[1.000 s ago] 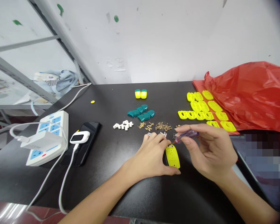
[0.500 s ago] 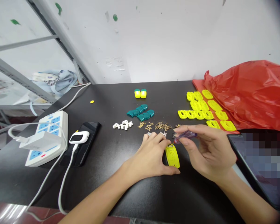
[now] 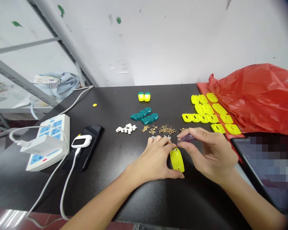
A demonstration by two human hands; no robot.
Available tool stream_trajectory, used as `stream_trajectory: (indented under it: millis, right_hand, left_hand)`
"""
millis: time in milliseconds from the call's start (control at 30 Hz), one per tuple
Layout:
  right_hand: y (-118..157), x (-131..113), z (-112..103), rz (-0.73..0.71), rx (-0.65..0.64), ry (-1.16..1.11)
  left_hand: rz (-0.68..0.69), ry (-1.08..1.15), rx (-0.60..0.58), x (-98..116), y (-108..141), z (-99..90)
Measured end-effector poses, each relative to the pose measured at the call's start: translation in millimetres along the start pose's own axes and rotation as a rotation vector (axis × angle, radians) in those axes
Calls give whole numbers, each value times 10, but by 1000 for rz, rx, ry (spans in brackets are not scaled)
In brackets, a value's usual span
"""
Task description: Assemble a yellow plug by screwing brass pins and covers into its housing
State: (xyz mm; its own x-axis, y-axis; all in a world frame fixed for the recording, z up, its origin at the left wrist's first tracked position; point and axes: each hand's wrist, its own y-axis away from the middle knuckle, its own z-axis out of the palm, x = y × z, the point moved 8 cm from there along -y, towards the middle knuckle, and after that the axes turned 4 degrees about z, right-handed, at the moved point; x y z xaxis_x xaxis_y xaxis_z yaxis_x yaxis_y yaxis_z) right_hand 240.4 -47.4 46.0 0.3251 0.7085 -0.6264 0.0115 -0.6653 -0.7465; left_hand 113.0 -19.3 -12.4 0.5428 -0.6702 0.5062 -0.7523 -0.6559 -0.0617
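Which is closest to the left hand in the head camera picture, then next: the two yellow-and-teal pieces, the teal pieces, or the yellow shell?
1. Yellow plastic shell: touching the left hand, at its right.
2. Teal plastic pieces: ahead of the hand.
3. Yellow-and-teal pair: farther ahead, towards the wall.

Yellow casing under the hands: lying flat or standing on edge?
Lying flat: the yellow casing sits on the black table, the left hand touching it.

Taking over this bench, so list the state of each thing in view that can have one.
Left hand: gripping the shell, fingers at its top end, thumb at its lower end.
Yellow plastic shell: lying flat on the table, held in place.
Right hand: pinching the screwdriver.
Purple-handled screwdriver: raised, its front end at the shell's top end.
White charger: plugged into the power strip.
Small white device: cable attached, resting on the black phone.
Red plastic bag: crumpled.
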Motion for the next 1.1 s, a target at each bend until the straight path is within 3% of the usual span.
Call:
stream_trajectory:
  millis: [467, 1100]
  right_hand:
    - [-147, -268, 123, -252, -77, 268]
    - [-133, -232, 68, -206, -86, 244]
  left_hand:
    - [9, 9, -17, 1, -13, 20]
    - [21, 8, -4, -3, -8, 29]
